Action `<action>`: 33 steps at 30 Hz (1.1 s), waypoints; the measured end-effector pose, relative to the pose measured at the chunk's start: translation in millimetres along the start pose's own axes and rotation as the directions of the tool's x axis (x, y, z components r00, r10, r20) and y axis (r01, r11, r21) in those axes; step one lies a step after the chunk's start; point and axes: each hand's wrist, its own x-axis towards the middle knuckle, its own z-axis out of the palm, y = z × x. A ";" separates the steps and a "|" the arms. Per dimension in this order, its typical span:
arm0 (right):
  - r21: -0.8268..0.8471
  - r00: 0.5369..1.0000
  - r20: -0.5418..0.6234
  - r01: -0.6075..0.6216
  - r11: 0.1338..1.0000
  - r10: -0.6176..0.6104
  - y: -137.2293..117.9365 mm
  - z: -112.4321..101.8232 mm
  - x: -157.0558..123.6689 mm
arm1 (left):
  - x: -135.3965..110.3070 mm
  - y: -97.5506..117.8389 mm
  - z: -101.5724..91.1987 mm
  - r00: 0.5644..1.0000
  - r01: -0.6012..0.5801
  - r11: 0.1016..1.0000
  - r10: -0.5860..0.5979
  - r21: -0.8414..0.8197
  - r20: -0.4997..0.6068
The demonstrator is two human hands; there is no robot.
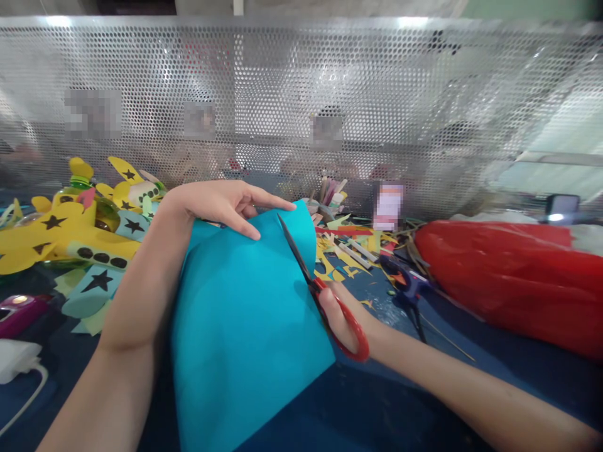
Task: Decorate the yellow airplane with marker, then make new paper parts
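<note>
The left grip (221,204) splayed on the turquoise sheet (245,307), the right grip (336,314) clasped red-handled scissors (301,262); the curl could have misdirected them.

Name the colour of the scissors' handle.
The handle is red; it shows best in the head view.

Diffuse, fairly bright light, seemingly from above; picture soft towards the edges
Hot spots along top rim of perforated screen (282,94), glare breaking through its holes; sheen on red plastic (509,282); small white glow on dark device (563,208), far right; soft shading across blue sheet (245,295), darker tabletop (386,402) beside it; background smeared, pixel blocks in places; white plug (19,359) blurred at left; wide-angle stretch towards corners
</note>
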 end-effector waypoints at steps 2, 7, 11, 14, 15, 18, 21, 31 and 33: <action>0.016 1.000 0.019 0.007 1.000 -0.008 -1.0 -0.1 -0.5 | 0.1 -0.2 0.0 1.000 0.000 1.000 0.000 0.004 0.005; 0.033 0.998 0.058 0.007 0.999 -0.009 -3.0 -0.6 -1.0 | -0.2 -0.5 -0.1 1.000 -0.003 1.000 0.003 0.015 0.012; 0.025 0.999 0.028 -0.025 0.999 0.025 -1.5 1.1 -1.8 | -0.5 1.8 0.7 1.000 -0.005 1.000 0.005 0.016 0.003; 0.022 0.999 0.014 -0.045 0.999 0.045 2.2 4.0 -3.0 | -0.4 3.9 1.6 1.000 0.000 0.999 -0.001 0.036 0.004; 0.018 0.999 0.005 -0.047 0.999 0.047 3.1 4.8 -3.4 | -0.4 4.2 1.8 1.000 0.000 0.999 -0.001 0.043 0.004; -0.004 0.999 -0.035 -0.042 0.999 0.042 3.6 6.0 -3.8 | -0.6 3.9 1.9 1.000 -0.001 0.998 0.001 0.063 -0.001; -0.011 0.998 -0.035 -0.051 0.999 0.051 2.7 6.3 -3.3 | -1.0 3.3 1.8 1.000 0.007 0.997 -0.007 0.077 -0.010; 0.012 0.997 -0.033 -0.068 0.998 0.069 7.7 10.4 -3.5 | -0.2 3.7 2.4 1.000 -0.008 1.000 0.008 0.026 0.002; 0.023 0.997 -0.029 -0.070 0.997 0.071 8.1 10.3 -3.1 | -0.2 3.0 2.4 1.000 -0.007 1.000 0.007 0.024 -0.001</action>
